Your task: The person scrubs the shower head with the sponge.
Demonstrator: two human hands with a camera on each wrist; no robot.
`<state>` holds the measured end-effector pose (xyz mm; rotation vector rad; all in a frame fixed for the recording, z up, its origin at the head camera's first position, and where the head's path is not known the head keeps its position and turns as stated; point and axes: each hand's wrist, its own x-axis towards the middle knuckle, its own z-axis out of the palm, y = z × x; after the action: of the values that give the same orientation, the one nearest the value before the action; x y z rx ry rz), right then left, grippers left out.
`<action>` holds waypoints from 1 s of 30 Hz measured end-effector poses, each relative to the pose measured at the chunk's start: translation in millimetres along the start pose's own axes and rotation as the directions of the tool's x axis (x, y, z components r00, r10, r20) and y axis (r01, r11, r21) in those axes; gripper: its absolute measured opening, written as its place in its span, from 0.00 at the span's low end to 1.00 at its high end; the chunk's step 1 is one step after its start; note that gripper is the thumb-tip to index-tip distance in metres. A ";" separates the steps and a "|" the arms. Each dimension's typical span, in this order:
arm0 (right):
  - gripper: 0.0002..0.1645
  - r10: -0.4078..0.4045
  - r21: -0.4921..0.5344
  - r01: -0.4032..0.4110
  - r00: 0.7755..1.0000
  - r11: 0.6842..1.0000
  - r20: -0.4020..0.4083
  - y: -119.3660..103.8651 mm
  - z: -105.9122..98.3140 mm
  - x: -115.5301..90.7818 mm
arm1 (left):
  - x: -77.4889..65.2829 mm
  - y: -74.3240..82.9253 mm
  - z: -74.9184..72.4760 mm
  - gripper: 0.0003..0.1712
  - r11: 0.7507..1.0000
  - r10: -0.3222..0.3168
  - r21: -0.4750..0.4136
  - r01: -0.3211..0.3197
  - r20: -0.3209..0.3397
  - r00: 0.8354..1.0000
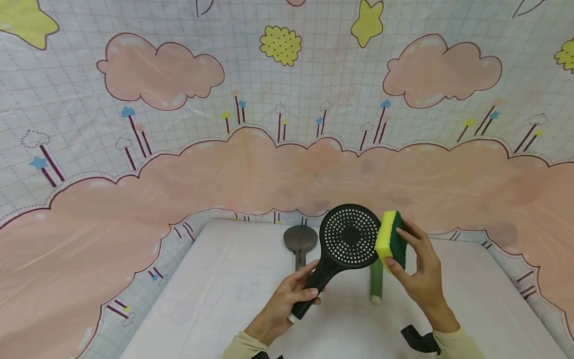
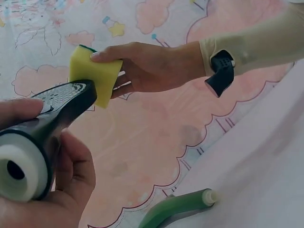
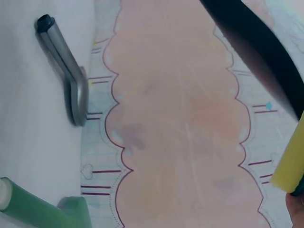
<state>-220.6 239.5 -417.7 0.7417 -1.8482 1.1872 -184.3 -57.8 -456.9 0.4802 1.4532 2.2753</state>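
A black shower head (image 1: 350, 236) with a round face of pale nozzles is held up by its handle in my left hand (image 1: 291, 299). The handle's hollow white end (image 2: 21, 166) faces the left wrist camera. My right hand (image 1: 421, 271) pinches a yellow sponge (image 1: 385, 237) with a dark green scouring side between thumb and fingers. The sponge's yellow side touches the rim of the shower head, on its right. In the right wrist view only the sponge's edge (image 3: 290, 164) and a fingertip show.
A grey shower head (image 1: 300, 239) lies on the white table (image 1: 202, 289), behind my left hand. A green shower head (image 3: 42, 204), its handle pointing toward me, lies behind the black one. Cloud-patterned cloth (image 1: 269, 174) rises beyond the table.
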 end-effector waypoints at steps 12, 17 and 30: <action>0.42 0.077 -0.178 -0.073 0.997 0.981 0.020 1.2 16.0 -13.3 | 2.9 -1.3 -0.2 0.42 0.991 0.032 0.130 -0.015 -0.130 0.991; 0.42 0.101 -0.188 -0.098 0.995 0.977 0.007 0.2 20.7 -16.8 | 3.9 -2.7 -3.3 0.43 0.986 0.064 0.162 -0.041 -0.144 0.987; 0.40 0.078 -0.140 -0.084 0.996 0.987 -0.045 -6.9 48.7 -23.5 | 11.2 -4.2 9.3 0.43 0.957 0.155 0.273 -0.096 -0.203 0.967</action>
<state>-218.2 193.2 -446.4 0.5646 -1.9234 1.0998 -188.8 -43.3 -456.1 0.4144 1.9001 2.3056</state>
